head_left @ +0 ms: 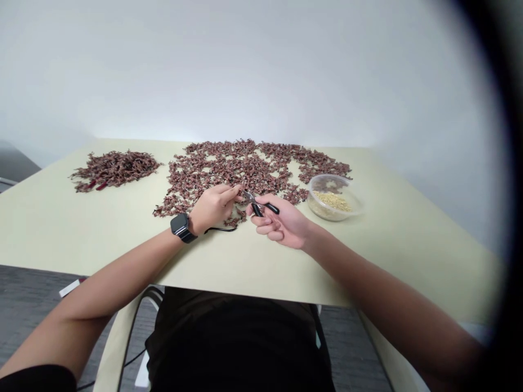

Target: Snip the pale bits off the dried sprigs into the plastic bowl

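Pliers point(254, 203) of silver metal with black grips, held in the right hand point(281, 220), fingers curled round the handles, tips meeting the left hand point(217, 204), pinched closed, any piece within too small to tell, apparently for steadiness. Spread of small reddish-brown pieces point(229, 166) at the hands' twelve o'clock, brown heap point(118, 167) at ten; clear round plastic tub point(316, 208) of pale-yellow bits point(334, 201) at three, seemingly for right-hand reach; pale-yellow tabletop point(253, 267), near edge at six, open room between forearms
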`<state>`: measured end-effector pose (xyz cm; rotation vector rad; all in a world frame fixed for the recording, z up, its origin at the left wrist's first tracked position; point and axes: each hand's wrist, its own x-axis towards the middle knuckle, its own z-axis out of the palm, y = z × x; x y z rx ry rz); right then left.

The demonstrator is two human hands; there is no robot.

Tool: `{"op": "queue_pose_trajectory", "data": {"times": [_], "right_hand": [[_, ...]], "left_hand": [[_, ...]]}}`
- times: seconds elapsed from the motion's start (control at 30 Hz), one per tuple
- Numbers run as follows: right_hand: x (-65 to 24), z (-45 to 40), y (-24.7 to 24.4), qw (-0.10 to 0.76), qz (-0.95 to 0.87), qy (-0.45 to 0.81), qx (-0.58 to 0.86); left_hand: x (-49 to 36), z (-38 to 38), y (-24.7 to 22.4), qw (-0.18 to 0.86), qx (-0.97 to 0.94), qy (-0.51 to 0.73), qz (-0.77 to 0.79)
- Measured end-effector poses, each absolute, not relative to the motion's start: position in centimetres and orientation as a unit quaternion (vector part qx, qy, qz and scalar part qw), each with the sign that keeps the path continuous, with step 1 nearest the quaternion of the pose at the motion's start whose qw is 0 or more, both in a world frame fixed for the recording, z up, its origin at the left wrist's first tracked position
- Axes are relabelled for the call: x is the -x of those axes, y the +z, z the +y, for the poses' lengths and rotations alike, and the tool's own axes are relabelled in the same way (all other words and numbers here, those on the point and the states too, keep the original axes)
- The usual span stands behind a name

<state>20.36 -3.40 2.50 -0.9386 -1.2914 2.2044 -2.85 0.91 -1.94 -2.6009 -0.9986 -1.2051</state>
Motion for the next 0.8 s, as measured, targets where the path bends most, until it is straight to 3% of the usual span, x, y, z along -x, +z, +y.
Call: {"op": "queue_pose_trajectory", "data": {"times": [0.07, 0.17, 0.3, 0.43, 0.8], "right_hand": [[-20.3, -3.4, 2.2, 0.260, -0.540, 0.703, 0.382], [-20.2, -3.5, 1.5, 0.337, -0.703, 0.440, 0.447], [-20.5, -3.3, 0.9, 0.321, -0.805, 0.194, 0.461], [-21.0, -2.9, 0.7, 0.296, -0.835, 0.121, 0.447], [-21.5, -2.8, 0.5, 0.269, -0.850, 0.093, 0.444]], "left_hand": [[2.6, 0.6, -1.5, 0.007, 0.841, -0.410, -0.352], [2.2, 0.0, -0.5, -0.056, 0.829, -0.406, -0.379], [2.0, -0.5, 0.3, -0.085, 0.835, -0.381, -0.387], [1.9, -0.5, 0.5, -0.088, 0.839, -0.380, -0.380], [2.1, -0.4, 0.5, -0.115, 0.842, -0.369, -0.375]]}}
